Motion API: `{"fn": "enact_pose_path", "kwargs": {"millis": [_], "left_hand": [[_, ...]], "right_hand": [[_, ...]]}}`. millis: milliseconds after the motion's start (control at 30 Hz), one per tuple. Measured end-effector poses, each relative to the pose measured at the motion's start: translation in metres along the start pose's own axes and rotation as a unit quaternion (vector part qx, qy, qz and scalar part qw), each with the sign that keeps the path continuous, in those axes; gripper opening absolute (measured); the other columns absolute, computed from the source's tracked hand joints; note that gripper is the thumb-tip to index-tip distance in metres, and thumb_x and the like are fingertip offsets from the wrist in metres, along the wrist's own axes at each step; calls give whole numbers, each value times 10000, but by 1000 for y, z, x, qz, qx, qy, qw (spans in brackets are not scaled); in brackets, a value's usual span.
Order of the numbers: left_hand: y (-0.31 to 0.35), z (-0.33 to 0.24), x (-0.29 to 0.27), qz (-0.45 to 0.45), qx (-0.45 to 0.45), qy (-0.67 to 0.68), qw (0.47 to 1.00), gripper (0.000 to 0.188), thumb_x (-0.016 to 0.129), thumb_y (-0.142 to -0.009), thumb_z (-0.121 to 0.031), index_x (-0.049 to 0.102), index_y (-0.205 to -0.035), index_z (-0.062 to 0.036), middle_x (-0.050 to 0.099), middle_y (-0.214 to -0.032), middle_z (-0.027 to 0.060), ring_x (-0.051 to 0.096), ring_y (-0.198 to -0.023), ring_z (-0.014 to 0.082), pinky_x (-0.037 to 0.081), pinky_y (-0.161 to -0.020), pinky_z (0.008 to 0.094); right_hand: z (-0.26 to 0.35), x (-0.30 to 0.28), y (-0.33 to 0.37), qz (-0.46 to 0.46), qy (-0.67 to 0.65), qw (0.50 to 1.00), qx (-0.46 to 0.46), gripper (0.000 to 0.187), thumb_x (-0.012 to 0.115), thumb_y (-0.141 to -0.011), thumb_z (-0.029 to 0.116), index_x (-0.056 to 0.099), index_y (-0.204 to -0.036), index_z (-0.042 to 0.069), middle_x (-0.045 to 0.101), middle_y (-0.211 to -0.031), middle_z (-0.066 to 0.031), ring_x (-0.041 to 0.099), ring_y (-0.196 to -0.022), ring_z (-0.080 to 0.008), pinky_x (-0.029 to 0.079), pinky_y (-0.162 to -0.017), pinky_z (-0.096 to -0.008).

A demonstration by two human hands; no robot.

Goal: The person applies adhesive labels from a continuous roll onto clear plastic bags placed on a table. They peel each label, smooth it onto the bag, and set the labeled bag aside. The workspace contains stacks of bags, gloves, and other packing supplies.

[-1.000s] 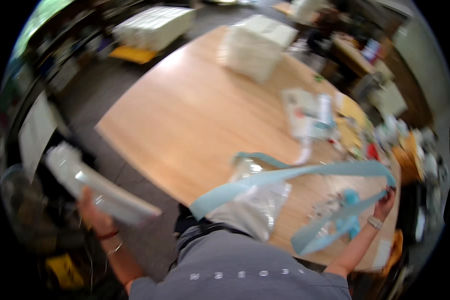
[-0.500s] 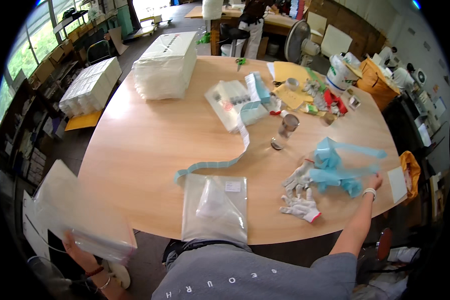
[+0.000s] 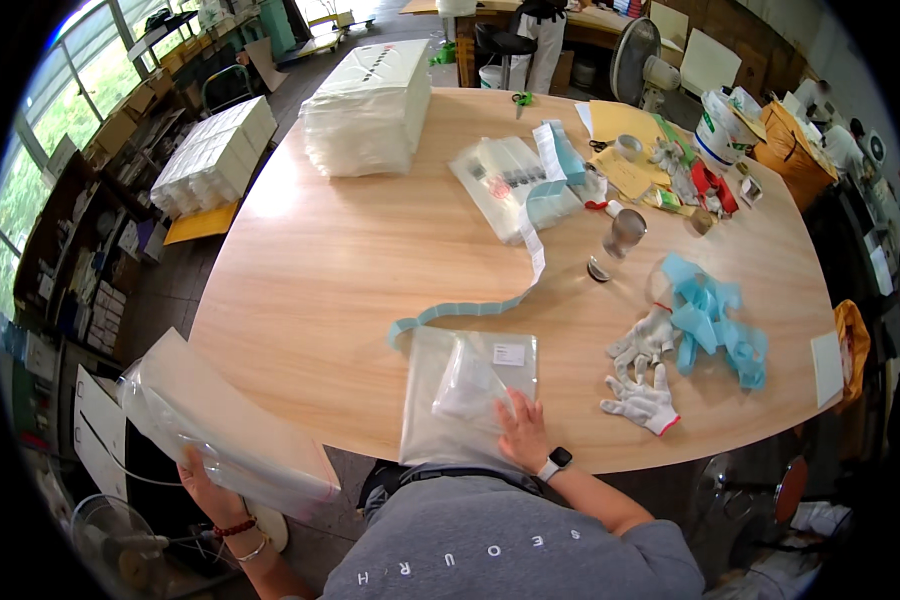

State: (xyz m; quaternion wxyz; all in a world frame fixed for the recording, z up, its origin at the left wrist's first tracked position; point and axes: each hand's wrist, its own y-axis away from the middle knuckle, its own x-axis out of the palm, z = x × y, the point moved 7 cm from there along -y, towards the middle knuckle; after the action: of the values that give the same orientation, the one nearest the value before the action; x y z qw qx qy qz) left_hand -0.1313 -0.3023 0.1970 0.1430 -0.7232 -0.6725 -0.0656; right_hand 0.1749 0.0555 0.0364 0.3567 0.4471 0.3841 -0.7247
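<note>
At the table's (image 3: pixel 300 260) near edge, head view: clear bag (image 3: pixel 425 400) lies flat, white label (image 3: pixel 509 354) showing near its far right corner; that one looks done. Right hand (image 3: pixel 523 428) rests on it, fingers spread. Left hand (image 3: pixel 208 487), off the table's near-left edge, pinches clear plastic bundle (image 3: pixel 240 410); no label visible there, so probably unfinished. Blue-and-white strip (image 3: pixel 470 309) reaches the bag; crumpled blue ribbon (image 3: pixel 705 312) heaped towards right edge. Bag stack (image 3: pixel 370 110) by far-left edge; number left, cannot tell.
</note>
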Motion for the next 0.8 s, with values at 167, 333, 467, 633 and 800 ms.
{"fn": "enact_pose_path", "kwargs": {"millis": [167,333,467,633,800], "left_hand": [[0,4,-2,-2,-9,21,1000,280,516,-851,-177,461,-1080,-26,542,-980,55,523,-857,134,440,-709,266],[-5,17,0,13,-16,34,999,284,505,-858,-178,459,-1090,-19,539,-989,53,519,-856,129,433,-707,263],[-4,22,1,13,-25,46,999,280,497,-863,-173,459,-1091,-16,538,-984,47,519,-848,122,431,-698,254],[-12,33,-1,38,-32,50,998,274,504,-858,-173,466,-1083,-21,544,-976,47,526,-843,125,438,-700,256],[-23,43,1,86,-46,68,993,281,524,-848,-180,474,-1076,-23,548,-975,52,533,-846,134,446,-700,266]], "right_hand": [[-58,14,-4,-131,-187,956,184,709,630,-652,159,281,-1251,10,349,-1200,-208,362,-1086,-340,323,-881,-417],[-89,30,3,-120,-299,885,336,594,616,-710,221,342,-1155,-62,504,-960,-191,510,-864,-306,427,-754,-373],[-72,19,6,8,-209,893,399,512,643,-687,239,446,-1047,-67,566,-874,-176,552,-816,-290,445,-711,-351],[-72,45,14,15,-404,791,459,324,670,-672,186,545,-879,-29,596,-810,-104,570,-763,-164,461,-661,-298],[-53,35,21,-161,-441,773,427,366,654,-688,119,502,-987,-29,579,-885,-98,558,-808,-149,461,-695,-295]]}}
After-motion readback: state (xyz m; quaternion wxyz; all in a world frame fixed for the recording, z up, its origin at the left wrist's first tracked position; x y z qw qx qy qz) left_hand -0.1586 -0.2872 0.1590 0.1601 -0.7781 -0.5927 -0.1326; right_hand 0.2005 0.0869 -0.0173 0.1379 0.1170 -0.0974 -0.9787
